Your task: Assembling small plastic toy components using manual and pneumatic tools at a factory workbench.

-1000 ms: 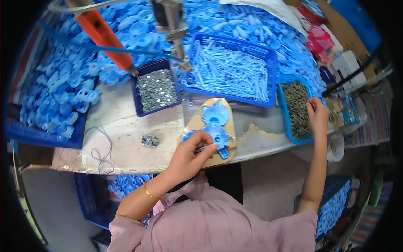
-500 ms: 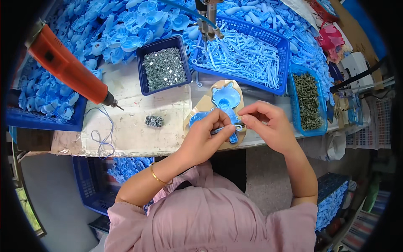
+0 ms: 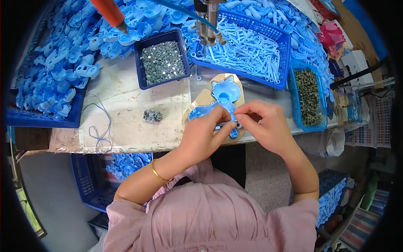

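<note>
My left hand [image 3: 200, 133] is closed in a pinch round a small light-blue plastic link [image 3: 229, 124] with a ringed end. My right hand [image 3: 268, 128] meets it there, thumb and forefinger pressed together at the ringed end; what these fingertips hold, if anything, is too small to make out. Just beyond both hands, a blue plastic toy shell [image 3: 227, 91] lies hollow side up on a tan fixture [image 3: 203, 98]. My left hand covers part of the shell.
An orange power screwdriver [image 3: 108, 11] hangs at the upper left; a metal machine head [image 3: 211, 26] hangs above the far table. Behind the fixture stand a dark box [image 3: 167, 82] of small metal parts and a blue basket [image 3: 243, 77] of links. A light-blue tray [image 3: 314, 127] of screws stands right.
My right fingertips have closed in on the link in my left hand. The orange screwdriver has swung up and away from the table. The whole view has shifted slightly.
</note>
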Demonstrator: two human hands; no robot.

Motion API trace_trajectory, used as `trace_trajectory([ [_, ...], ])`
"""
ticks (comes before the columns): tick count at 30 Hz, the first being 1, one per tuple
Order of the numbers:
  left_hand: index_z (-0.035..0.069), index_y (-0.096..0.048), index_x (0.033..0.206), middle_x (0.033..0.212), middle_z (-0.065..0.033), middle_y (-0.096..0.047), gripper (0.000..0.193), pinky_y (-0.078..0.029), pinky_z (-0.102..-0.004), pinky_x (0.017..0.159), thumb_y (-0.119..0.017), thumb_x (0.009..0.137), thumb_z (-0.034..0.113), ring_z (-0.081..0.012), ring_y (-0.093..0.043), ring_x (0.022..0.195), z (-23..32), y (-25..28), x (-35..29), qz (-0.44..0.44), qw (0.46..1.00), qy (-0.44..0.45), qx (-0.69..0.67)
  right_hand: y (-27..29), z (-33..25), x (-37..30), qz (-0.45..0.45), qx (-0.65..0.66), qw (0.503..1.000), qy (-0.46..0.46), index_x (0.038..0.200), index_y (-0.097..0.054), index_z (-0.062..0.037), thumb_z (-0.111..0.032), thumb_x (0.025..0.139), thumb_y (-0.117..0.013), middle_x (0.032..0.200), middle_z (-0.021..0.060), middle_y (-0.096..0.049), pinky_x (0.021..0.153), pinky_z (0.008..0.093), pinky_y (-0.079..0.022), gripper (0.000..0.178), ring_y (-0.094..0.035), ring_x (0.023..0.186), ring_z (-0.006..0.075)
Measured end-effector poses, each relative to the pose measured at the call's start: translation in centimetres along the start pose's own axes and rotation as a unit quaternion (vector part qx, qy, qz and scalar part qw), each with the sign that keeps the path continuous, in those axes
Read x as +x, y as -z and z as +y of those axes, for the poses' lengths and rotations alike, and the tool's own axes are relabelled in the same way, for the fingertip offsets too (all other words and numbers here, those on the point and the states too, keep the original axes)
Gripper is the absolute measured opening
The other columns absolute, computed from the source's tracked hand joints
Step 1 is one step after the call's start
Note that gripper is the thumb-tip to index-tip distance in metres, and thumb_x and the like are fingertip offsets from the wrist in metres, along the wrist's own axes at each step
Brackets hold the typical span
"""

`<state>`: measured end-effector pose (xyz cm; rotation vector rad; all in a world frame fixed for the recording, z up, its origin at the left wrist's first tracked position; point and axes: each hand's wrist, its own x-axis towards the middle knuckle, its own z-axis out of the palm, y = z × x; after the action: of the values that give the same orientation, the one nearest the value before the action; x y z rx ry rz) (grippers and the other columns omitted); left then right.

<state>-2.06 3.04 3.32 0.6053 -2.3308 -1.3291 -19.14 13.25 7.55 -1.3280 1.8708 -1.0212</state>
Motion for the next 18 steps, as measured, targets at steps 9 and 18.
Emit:
trace_trajectory([
  [9,0.001,-0.065,0.101,0.083,-0.0007,-0.062,0.017,-0.047,-0.0240,0.063,-0.066,0.099,0.017,-0.0050,-0.058,0.073,-0.8,1.3,-0.3,-0.112,0.968,0.093,-0.206,0.5,1.6,0.4,-0.125,0.244,0.958,-0.084,0.100,-0.071,-0.0003,-0.008,0.093,-0.069,0.089,0.0015,-0.069,0.065,0.0232,-0.050,0.010,-0.061,0.073,0.0063],
  [18,0.007,-0.060,0.122,0.112,-0.0118,-0.065,0.055,-0.044,-0.0426,0.090,-0.082,0.075,0.026,-0.0345,-0.056,0.101,-3.5,2.3,-0.2,0.094,0.975,-0.134,0.151,-0.5,2.8,1.9,-0.060,0.021,0.998,0.000,0.104,-0.068,-0.0030,-0.008,0.090,-0.072,0.090,0.0001,-0.069,0.067,0.0212,-0.047,0.015,-0.060,0.075,0.0047],
])
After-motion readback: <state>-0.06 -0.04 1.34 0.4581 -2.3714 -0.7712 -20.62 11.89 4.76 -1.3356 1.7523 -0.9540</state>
